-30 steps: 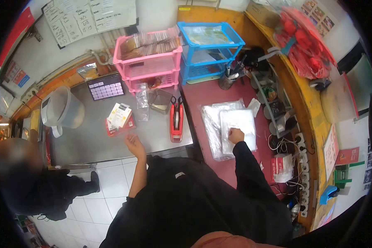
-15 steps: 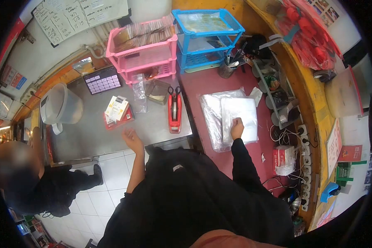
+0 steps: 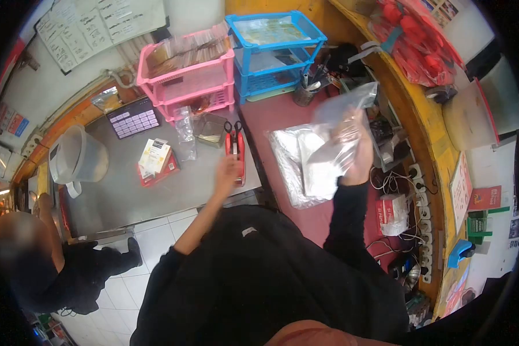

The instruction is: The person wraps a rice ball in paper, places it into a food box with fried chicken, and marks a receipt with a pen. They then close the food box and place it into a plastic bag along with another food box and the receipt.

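The clear plastic bag [image 3: 352, 115] shines in wrinkled highlights over glossy, crinkled plastic packs [image 3: 297, 167] near the left edge of the matt, dull red surface [image 3: 271, 118]. Beside it, the smooth grey metal surface [image 3: 115, 199] has a soft sheen, with a glossy red plastic tape dispenser [image 3: 240, 151] near its right edge and smooth, translucent plastic tub [image 3: 89, 155] by its left edge.

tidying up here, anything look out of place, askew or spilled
White cables lie loosely tangled beside the power sockets, and the pale packets sit askew on the red box, which looks untidy. No spill shows.
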Available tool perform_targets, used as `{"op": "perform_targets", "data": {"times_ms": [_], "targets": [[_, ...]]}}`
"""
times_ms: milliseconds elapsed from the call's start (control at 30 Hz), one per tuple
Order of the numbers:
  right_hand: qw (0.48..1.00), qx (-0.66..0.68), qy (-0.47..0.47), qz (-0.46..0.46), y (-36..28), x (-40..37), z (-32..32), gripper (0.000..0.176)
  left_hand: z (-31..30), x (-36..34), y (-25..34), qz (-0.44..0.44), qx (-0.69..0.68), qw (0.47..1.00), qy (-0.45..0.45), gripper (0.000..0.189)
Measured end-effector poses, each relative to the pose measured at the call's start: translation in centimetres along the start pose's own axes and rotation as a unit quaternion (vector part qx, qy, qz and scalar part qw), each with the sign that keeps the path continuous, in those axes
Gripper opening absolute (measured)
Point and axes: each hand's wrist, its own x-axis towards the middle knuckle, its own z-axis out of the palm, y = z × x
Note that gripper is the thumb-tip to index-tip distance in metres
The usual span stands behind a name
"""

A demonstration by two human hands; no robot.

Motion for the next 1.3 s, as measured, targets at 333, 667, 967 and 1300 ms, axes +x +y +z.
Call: {"op": "perform_targets", "data": {"times_ms": [333, 667, 967, 1300], "targets": [[0.991, -0.020, -0.134, 0.001, 3.9, -0.1, 3.6, 0.039, 2.6, -0.1, 15.4, -0.017, -0.559, 0.739, -0.377, 0.074], [0.700, -0.672, 0.057, -0.235, 2.6, 0.2, -1.6, 0.015, -4.3, -0.9, 7.3, -0.117, -0.483, 0.840, -0.218, 0.041], [0.727, -0.649, -0.189, 0.119, 16.0, -4.3, 1.9, 0.020, 0.9, -1.6, 11.2, -0.217, -0.262, 0.907, -0.246, 0.035], [0.643, -0.759, -0.074, -0.078, 13.0, -4.1, -4.6, 0.016, -6.0, -2.5, 7.6, 0.136, 0.170, 0.965, 0.149, 0.016]]}}
